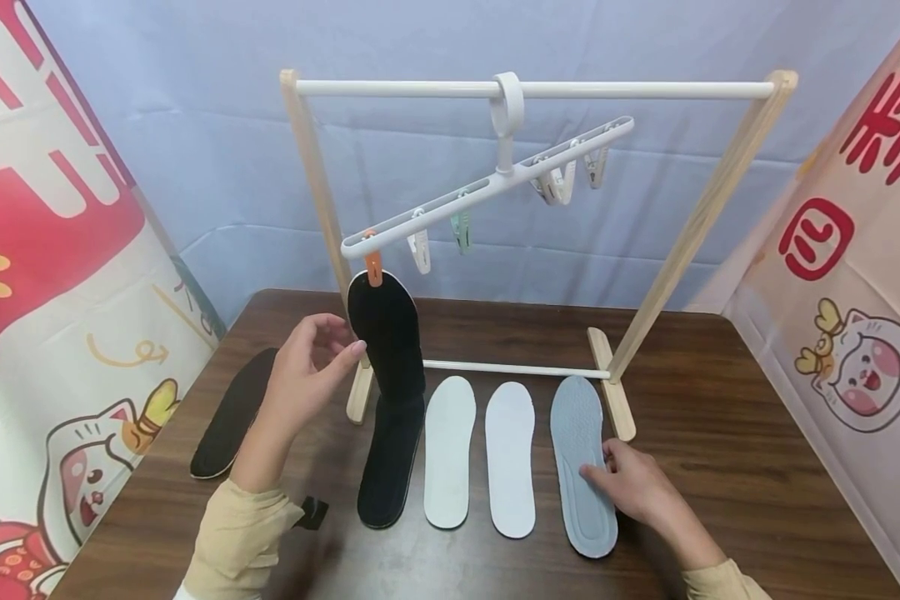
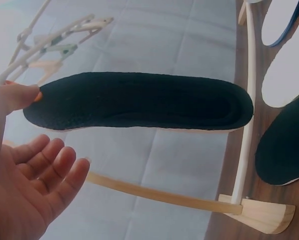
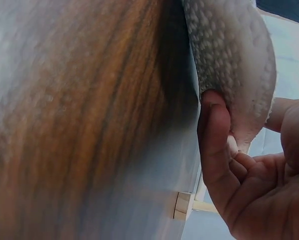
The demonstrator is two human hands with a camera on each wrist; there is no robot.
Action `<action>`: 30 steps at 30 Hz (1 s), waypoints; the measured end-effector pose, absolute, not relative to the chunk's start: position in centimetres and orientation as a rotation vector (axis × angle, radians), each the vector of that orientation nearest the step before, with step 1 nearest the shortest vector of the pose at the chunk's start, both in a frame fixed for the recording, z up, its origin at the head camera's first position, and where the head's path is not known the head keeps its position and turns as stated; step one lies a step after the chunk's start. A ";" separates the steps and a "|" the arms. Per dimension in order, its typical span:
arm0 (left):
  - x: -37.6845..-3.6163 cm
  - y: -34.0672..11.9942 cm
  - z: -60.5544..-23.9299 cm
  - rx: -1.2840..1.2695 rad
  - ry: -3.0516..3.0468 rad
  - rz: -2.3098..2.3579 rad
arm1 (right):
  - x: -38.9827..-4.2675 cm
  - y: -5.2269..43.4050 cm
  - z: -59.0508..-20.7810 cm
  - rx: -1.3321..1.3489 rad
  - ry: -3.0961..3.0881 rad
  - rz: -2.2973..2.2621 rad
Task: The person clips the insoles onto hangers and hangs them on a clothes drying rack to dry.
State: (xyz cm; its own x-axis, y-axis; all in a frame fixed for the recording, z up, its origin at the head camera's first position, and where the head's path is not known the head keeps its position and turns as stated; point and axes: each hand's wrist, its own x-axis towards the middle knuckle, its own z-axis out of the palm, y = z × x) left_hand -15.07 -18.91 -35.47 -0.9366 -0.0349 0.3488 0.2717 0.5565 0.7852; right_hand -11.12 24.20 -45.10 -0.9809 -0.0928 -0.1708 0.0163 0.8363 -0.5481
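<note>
A black insole (image 1: 386,333) (image 2: 139,102) hangs by its tip from the orange peg (image 1: 373,268) at the low left end of a tilted white clip hanger (image 1: 487,187). My left hand (image 1: 345,342) (image 2: 44,165) is held up beside this insole with relaxed fingers. Its fingertips are at the insole's left edge and its thumb is near the peg. A grey insole (image 1: 583,458) (image 3: 229,60) lies on the table at the right of the row. My right hand (image 1: 600,468) (image 3: 249,190) pinches its right edge between thumb and fingers.
The hanger hooks over the white top bar of a wooden rack (image 1: 532,88) and carries several more pegs. On the brown table (image 1: 720,467) lie a black insole (image 1: 390,467), two white insoles (image 1: 448,450) (image 1: 510,458), and another black one (image 1: 232,412) at far left.
</note>
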 end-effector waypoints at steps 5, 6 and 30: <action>-14.5 -18.9 -35.5 -0.177 -2.483 -1.307 | -11.1 24.1 -45.1 -0.063 2.827 -0.854; -14.3 -18.9 -35.6 -0.175 -2.484 -1.307 | -11.1 24.1 -45.1 -0.063 2.826 -0.855; -13.2 -17.4 -35.5 -0.290 -2.465 -1.297 | -11.0 24.0 -45.0 -0.053 2.825 -0.828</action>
State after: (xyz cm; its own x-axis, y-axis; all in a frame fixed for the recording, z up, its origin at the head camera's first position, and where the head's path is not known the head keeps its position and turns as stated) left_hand -13.17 -17.38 -35.47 -0.9216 0.0223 0.3875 0.3320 0.5624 0.7573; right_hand -11.01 24.02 -44.97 -0.9800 -0.0892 -0.1778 0.0208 0.8429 -0.5376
